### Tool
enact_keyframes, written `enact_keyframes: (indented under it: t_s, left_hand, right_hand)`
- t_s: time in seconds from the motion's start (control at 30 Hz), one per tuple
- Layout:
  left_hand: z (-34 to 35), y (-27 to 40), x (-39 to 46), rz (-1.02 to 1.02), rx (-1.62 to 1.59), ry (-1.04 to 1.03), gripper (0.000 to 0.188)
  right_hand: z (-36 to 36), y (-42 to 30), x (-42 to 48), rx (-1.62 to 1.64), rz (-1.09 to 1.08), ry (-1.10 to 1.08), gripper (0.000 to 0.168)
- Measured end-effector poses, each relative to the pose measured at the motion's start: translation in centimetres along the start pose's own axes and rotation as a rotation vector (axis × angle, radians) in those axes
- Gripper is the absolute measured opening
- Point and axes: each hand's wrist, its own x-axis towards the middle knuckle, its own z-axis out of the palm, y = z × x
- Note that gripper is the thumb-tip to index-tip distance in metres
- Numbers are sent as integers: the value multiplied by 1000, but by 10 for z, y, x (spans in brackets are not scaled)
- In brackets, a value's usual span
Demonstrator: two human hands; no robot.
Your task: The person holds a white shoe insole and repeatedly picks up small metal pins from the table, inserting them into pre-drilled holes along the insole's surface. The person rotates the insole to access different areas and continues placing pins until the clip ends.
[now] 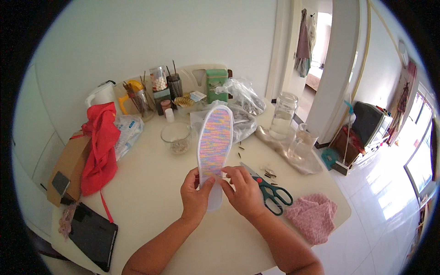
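Observation:
My left hand [195, 193] grips a shoe insole [216, 141] by its lower part, thumb on the face and fingers behind. It stands tilted up above the table, white-rimmed, its upper face covered in pink, yellow and blue yarn stitches. The lower end is plain whitish. At its right edge, my right hand [244, 189] pinches a thin, needle-like thing [220, 176], mostly hidden by the fingertips. Scissors with dark green handles [271, 196] lie on the table just right of that hand.
Beyond the insole are a glass bowl [176, 137] and clear plastic bags [244, 118]. A water jar [282, 117] and a glass mug [302, 142] stand right. A pink cloth [312, 218] lies near the right edge. Leftward are a red bag [99, 151] and a black tablet [93, 233].

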Motion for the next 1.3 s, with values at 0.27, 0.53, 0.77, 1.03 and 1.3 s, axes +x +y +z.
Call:
enact_keyframes:
  t_s: [0.27,0.53,0.77,1.03,1.3]
  left_hand:
    - [0,6,-2,-54,-93,-5,23]
    - [-3,12,3,-170,-292,-128,24]
    - [-16,9,13,-208,-452,-434,23]
    - [-24,12,14,-252,-455,-567,27]
    - [-23,16,14,-284,-488,-712,35]
  right_hand:
    - [-8,-3,2,-158,-170,37,12]
    - [-15,-4,9,238,229,136,10]
    - [-32,15,6,1133,828,-465,10]
    - [-28,8,3,1294,912,-500,13]
    - [-34,48,6,1464,1011,90,9]
